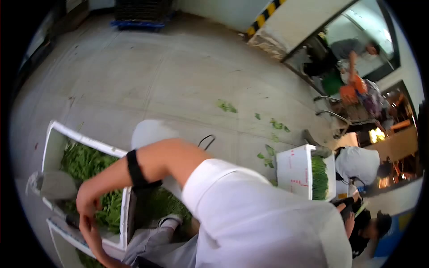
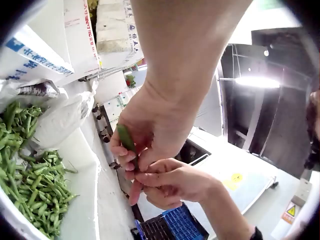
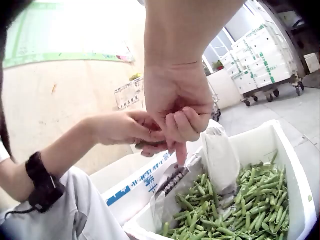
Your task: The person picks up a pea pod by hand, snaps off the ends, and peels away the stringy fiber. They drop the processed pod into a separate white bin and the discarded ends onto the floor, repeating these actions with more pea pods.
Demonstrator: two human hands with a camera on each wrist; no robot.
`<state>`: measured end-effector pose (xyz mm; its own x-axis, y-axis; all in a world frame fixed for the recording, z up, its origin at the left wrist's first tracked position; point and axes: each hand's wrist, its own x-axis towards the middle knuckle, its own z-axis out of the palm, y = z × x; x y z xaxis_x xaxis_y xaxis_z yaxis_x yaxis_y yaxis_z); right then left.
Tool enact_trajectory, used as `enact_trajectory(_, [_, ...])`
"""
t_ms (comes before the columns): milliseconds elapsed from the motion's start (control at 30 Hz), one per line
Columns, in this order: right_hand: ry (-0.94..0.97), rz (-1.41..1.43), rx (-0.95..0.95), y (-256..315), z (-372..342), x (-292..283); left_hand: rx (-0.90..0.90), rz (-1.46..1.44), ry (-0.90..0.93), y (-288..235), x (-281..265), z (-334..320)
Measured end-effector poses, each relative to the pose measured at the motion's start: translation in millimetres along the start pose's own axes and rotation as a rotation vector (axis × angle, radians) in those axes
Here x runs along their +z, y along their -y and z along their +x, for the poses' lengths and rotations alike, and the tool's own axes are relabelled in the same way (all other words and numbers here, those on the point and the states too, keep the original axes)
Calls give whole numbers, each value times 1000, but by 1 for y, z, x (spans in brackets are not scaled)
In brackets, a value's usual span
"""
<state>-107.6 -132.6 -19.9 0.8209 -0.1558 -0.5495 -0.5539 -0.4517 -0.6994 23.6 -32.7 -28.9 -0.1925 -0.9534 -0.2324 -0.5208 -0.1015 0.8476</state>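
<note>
Above a white foam box [image 1: 89,138], the left hand [image 1: 87,197] meets the right hand [image 1: 88,228] at the fingertips. A green pod [image 2: 127,140] lies in the curled fingers of the left hand [image 2: 155,127]. At the pod's lower end the thumb and fingers of the right hand [image 2: 175,182] pinch close together. From the right wrist view, the right hand [image 3: 180,107] has curled fingers against those of the left hand [image 3: 127,127], partly hiding the pod [image 3: 150,144]. Many green pods [image 3: 250,200] fill the box below, with a clear plastic bag [image 3: 220,155] among them.
Another white box [image 1: 292,172] of long greens stands right of the person's knees. Leaves [image 1: 227,106] lie scattered on the floor. People [image 1: 357,165] and a trolley [image 1: 333,114] are at the right. Stacked white boxes [image 3: 257,60] stand on a wheeled cart.
</note>
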Motion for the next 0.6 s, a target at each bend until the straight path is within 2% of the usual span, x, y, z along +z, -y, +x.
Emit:
enact_trajectory(33, [185, -15, -70, -9, 4, -7, 99, -5, 29, -7, 1, -3])
enact_trajectory(67, [264, -247, -242, -5, -13, -17, 22, -113, 107, -9, -5, -5])
enact_trajectory(100, [322, -182, -291, 3, -38, -21, -39, -202, 101, -46, 2, -18])
enact_trajectory(133, [307, -103, -295, 12, -71, -22, -77, -333, 26, -44, 8, -27])
enact_trajectory(167, [332, 68, -311, 11, -79, -18, -96, -277, 181, -55, 3, -29])
enact_trajectory(233, [419, 266, -297, 11, -89, -6, -9, -402, 250, -59, 8, -39])
enact_trajectory(267, [393, 297, -323, 11, -98, -3, 36, -397, 277, -58, 10, -40])
enact_trajectory(300, [450, 385, -400, 5, -95, 6, 82, -403, 306, -57, 13, -46])
enact_trajectory(367, [454, 499, -335, 10, -109, 4, 165, -494, 406, -58, 14, -42])
enact_trajectory(500, [387, 589, -435, 8, -109, 21, 285, -575, 311, -52, 23, -53])
enact_trajectory(567, [260, 681, -412, 19, -111, 29, 315, -714, 306, -47, 22, -61])
enact_trajectory(600, [319, 759, -475, 18, -110, 31, 338, -743, 293, -47, 22, -63])
